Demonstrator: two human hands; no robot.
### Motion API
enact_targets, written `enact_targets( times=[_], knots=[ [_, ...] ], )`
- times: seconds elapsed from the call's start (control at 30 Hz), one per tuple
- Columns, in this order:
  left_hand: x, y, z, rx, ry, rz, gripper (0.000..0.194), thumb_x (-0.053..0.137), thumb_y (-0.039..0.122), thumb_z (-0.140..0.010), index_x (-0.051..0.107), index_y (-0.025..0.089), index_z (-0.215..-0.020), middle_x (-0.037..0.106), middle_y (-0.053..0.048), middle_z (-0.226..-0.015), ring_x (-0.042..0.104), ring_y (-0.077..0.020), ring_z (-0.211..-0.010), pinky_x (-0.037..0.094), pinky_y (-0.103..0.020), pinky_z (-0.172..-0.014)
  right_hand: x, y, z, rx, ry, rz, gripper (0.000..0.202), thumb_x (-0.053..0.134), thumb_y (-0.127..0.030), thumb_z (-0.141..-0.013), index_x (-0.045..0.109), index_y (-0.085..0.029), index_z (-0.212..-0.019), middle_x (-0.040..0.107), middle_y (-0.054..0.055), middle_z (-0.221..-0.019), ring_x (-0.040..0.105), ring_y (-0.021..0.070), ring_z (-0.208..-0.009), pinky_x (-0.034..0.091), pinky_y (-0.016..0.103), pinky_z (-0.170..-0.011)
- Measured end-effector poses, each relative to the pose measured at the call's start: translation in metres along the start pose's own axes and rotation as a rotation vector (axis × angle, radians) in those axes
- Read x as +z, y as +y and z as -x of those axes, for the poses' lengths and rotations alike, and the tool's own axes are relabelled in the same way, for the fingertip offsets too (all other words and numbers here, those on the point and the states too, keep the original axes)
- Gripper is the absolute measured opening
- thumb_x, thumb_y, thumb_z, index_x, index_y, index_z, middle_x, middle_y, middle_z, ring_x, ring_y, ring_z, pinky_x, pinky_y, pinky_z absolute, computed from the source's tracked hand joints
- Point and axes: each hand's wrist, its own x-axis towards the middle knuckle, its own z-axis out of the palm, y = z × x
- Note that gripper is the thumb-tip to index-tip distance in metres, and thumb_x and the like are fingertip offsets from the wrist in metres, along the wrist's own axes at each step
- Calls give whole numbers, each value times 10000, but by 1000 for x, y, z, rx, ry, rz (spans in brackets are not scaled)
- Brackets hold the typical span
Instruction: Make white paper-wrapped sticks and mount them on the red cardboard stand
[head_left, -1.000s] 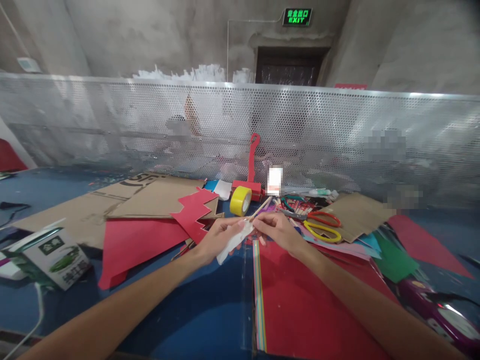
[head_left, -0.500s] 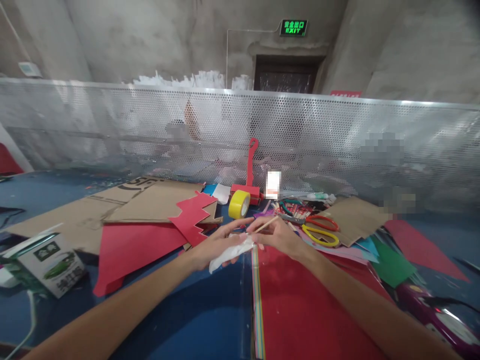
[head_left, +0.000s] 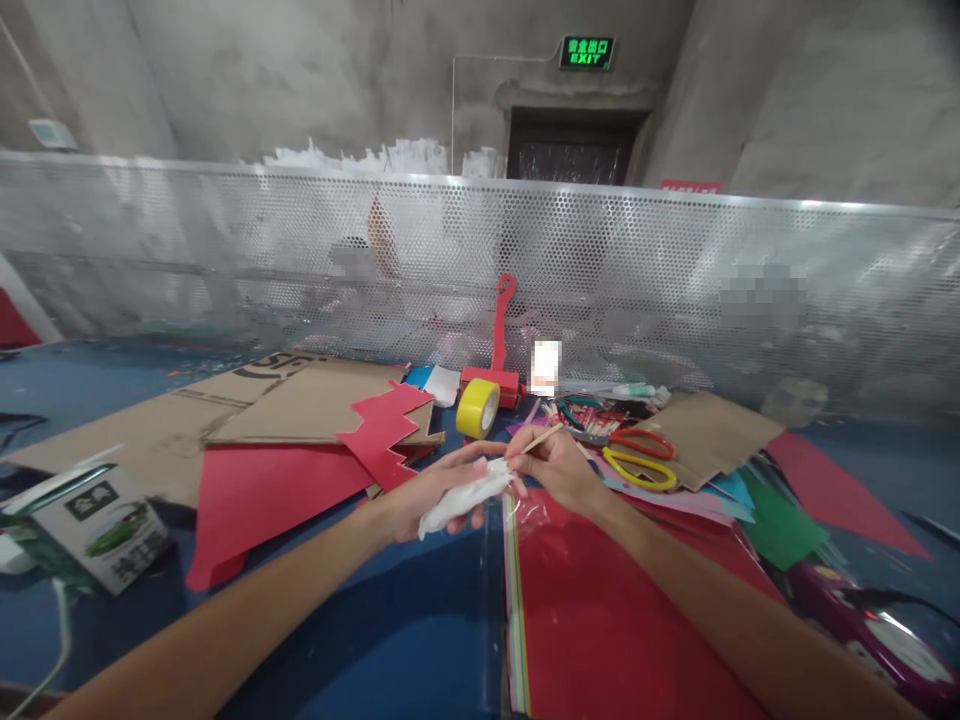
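Observation:
My left hand [head_left: 442, 490] is closed on a crumpled white tissue-like piece [head_left: 466, 497], held above the blue table [head_left: 375, 620]. Pinched in my right hand [head_left: 555, 470] is a thin pale wooden stick [head_left: 543, 438], slanting up to the right. The fingers of my right hand meet the upper end of the white piece. Just beyond my hands stands a yellow tape roll [head_left: 478, 409]. A stack of red sheets [head_left: 615, 600] lies below my right hand and forearm.
Orange-handled scissors [head_left: 643, 442] and yellow-handled scissors [head_left: 640, 470] lie to the right. Cardboard [head_left: 300, 405] and zigzag-cut red paper [head_left: 390, 425] lie left. A milk carton [head_left: 101, 525] sits far left, a purple device [head_left: 874, 630] at lower right. A perforated metal screen [head_left: 420, 260] runs behind.
My right hand has shifted slightly with the stick, its fingers drawn closer together at the white piece's upper end. More of the white piece shows over my left hand.

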Motion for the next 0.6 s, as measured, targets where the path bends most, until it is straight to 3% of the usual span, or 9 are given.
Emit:
enact_targets(
  times=[0.17, 0.27, 0.43, 0.6],
  knots=[
    [-5, -2, -1, 77, -17, -344, 668, 726, 430, -797, 431, 209, -1355, 574, -117, -1153, 648, -186, -822, 526, -222, -526, -5, -1, -1, 3, 5, 58, 285, 757, -415, -770, 600, -179, -795, 650, -16, -598, 577, 132, -428, 411, 249, -455],
    [-8, -5, -3, 89, 109, -612, 704, 752, 405, -757, 437, 203, -1354, 580, -101, -1113, 610, -166, -764, 505, -245, -541, -8, 4, -2, 16, -2, 86, 286, 746, -422, -784, 600, -178, -809, 634, -28, -574, 573, 131, -418, 416, 258, -484],
    [-2, -5, 1, 151, 273, -984, 502, 642, 440, -839, 515, 203, -1262, 640, -71, -977, 596, -206, -796, 438, -301, -647, -7, 7, -2, 74, 13, 124, 309, 741, -454, -784, 609, -175, -803, 606, -38, -545, 552, 124, -407, 441, 277, -522],
    [4, -6, 3, 192, 215, -956, 455, 561, 468, -900, 483, 196, -1256, 634, -69, -1027, 583, -197, -825, 436, -297, -682, -2, 3, -1, 132, 32, 84, 351, 763, -480, -758, 612, -167, -809, 625, -18, -628, 561, 112, -458, 451, 263, -510]
  ],
)
